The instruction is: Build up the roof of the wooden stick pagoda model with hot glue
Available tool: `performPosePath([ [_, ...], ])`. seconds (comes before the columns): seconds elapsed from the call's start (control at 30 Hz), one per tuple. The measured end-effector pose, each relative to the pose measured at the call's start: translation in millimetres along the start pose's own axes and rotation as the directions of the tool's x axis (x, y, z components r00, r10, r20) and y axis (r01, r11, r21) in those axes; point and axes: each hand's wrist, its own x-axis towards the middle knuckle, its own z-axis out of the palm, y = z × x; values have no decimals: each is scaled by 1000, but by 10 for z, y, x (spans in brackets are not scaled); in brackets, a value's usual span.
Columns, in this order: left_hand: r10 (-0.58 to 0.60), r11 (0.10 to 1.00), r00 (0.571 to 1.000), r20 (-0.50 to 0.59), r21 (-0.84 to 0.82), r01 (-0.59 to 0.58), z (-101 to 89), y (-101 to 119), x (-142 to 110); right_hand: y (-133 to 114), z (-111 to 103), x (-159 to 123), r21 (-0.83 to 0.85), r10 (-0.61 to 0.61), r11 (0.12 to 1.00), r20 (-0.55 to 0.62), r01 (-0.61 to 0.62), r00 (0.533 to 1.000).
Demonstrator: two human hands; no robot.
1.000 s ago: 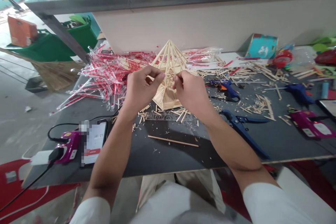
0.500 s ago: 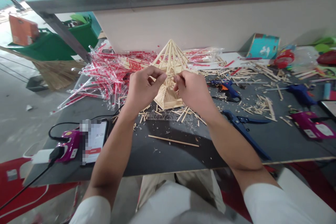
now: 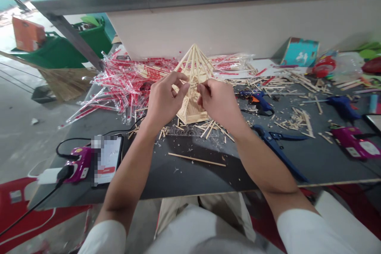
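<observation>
A pointed model built of thin wooden sticks stands upright at the middle of the dark table, with a flat layered stick base. My left hand is at its left front side, thumb and forefinger slightly apart, and I see nothing between them. On the other side, my right hand has thumb and forefinger pinched together close to the model's middle. Whatever that pinch holds is too small or hidden to make out. A single loose wooden stick lies on the table in front of the model.
Plastic-wrapped red packets pile up at left. Blue cutters, a blue glue gun and another glue gun lie at right among stick scraps. A phone and a purple power adapter sit at front left.
My left forefinger has lifted away from the thumb, widening the gap between them. My right hand stays almost still by the model.
</observation>
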Motion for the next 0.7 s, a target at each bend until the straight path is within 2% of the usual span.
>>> performPosePath([
  [0.7,14,998,998,54,68,-18,97,-70,-8,25,-4,15,-61,-27,998,-3,26,1000],
])
